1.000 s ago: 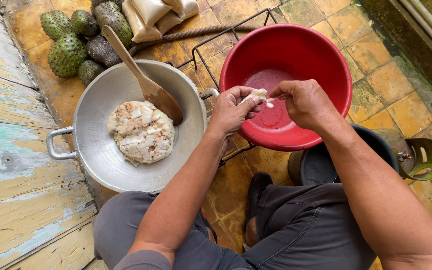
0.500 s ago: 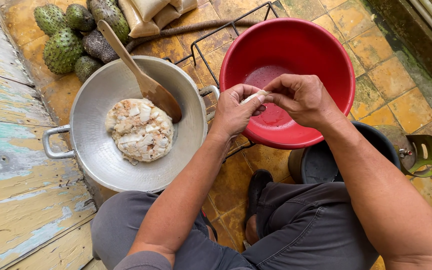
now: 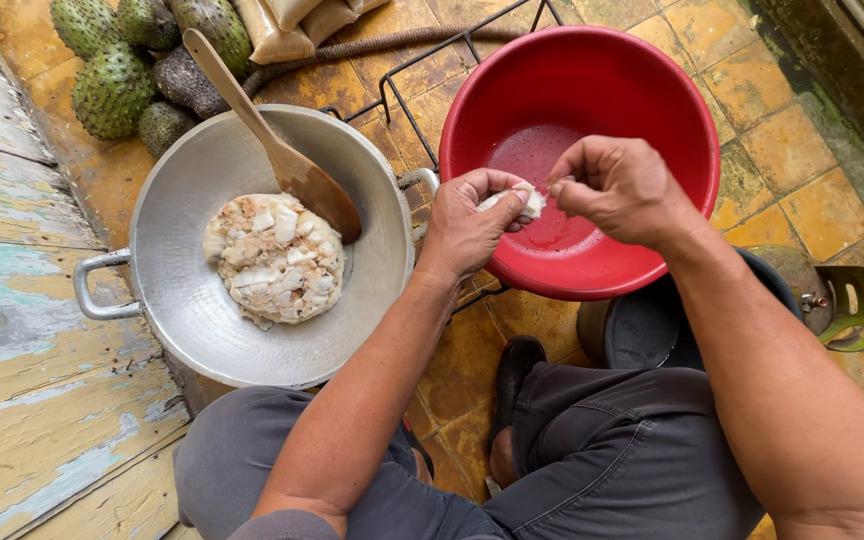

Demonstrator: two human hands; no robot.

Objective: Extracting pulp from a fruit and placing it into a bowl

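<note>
My left hand grips a small piece of white fruit pulp over the near side of a red plastic basin. My right hand pinches at the same piece from the right, fingertips touching it. To the left stands a metal wok with a mound of white and tan pulp in its middle. A wooden spatula leans in the wok, its blade beside the mound.
Several green spiky soursops lie on the tiled floor at the top left, next to tan sacks. A black wire rack lies under the basin. A gas cylinder with a green collar stands at the right. Painted planks run along the left.
Both hands have stayed over the basin's near edge, working the white piece between the fingers. The wok, spatula and basin have not moved.
</note>
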